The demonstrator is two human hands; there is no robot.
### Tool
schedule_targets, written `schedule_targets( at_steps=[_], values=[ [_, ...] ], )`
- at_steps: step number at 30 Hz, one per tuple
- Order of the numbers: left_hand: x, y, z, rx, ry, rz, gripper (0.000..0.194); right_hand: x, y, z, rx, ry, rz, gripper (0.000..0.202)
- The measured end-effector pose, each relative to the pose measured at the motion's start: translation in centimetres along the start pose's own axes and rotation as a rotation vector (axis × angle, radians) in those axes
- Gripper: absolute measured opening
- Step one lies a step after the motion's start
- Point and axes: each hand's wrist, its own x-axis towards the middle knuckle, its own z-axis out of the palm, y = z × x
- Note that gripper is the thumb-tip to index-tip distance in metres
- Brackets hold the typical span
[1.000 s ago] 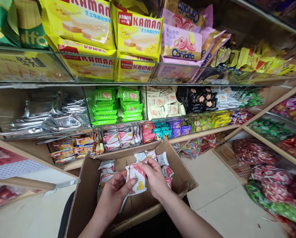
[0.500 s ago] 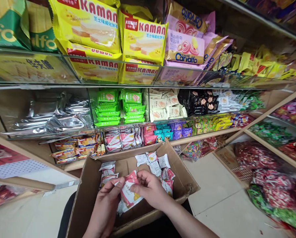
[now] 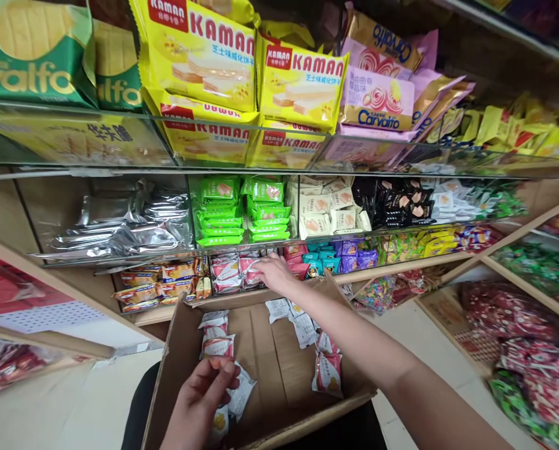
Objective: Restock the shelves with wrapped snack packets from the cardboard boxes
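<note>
My right hand (image 3: 276,275) reaches over the box's far edge into the low shelf, its fingers closed at a pink-and-white packet (image 3: 248,270) beside a stack of similar packets (image 3: 226,273). Over the left part of the open cardboard box (image 3: 291,412) is my left hand (image 3: 207,390), thumb and fingers pressed together; whatever they hold is hidden. White-backed packets (image 3: 242,390) lie just beside and under it. More packets rest along the box's left side (image 3: 217,345) and right side (image 3: 327,371).
Orange snack packs (image 3: 139,287) and teal packs (image 3: 324,257) flank the pink-and-white row. Above are silver packs (image 3: 115,219), green packs (image 3: 221,212) and glass shelf edges. Bagged goods (image 3: 504,312) lie on the floor at right.
My right hand has moved up and forward from the box to the low shelf. The packet held between both hands has left the left hand's front. The view has shifted slightly.
</note>
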Motion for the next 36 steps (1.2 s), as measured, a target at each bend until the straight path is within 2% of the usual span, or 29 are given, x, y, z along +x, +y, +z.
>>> schedule_targets(
  at_steps=[3, 6, 8, 15, 21, 26, 30, 36],
  values=[
    [0.1, -0.4, 0.0, 0.031, -0.031, 0.009, 0.03, 0.7, -0.1, 2.0, -0.021, -0.033, 0.002, 0.015],
    [0.8, -0.8, -0.4, 0.057, -0.093, -0.031, 0.032, 1.0, -0.3, 2.7, -0.056, -0.061, -0.017, 0.018],
    [1.3, -1.1, -0.6, 0.072, -0.134, -0.047, 0.032, 1.1, -0.3, 2.7, -0.079, -0.079, -0.029, 0.017],
    [1.9, -2.1, -0.6, 0.089, -0.165, -0.028, 0.029, 1.2, -0.8, 2.2, -0.099, -0.09, -0.027, 0.017],
    [2.1, -2.4, -1.0, 0.139, -0.279, -0.063, 0.029, 0.8, -0.5, 2.1, -0.074, -0.103, 0.005, 0.015],
    [2.2, -2.7, -1.1, 0.189, -0.307, -0.037, 0.03, 0.8, 0.2, 2.5, -0.062, -0.111, 0.033, 0.021],
    [2.2, -3.0, -0.9, 0.202, -0.316, -0.037, 0.03, 1.0, 0.1, 2.5, -0.065, -0.113, 0.056, 0.014],
    [2.3, -3.5, -1.1, 0.2, -0.334, -0.032, 0.029, 1.3, -0.2, 2.5, -0.054, -0.12, 0.065, 0.012]
  ],
)
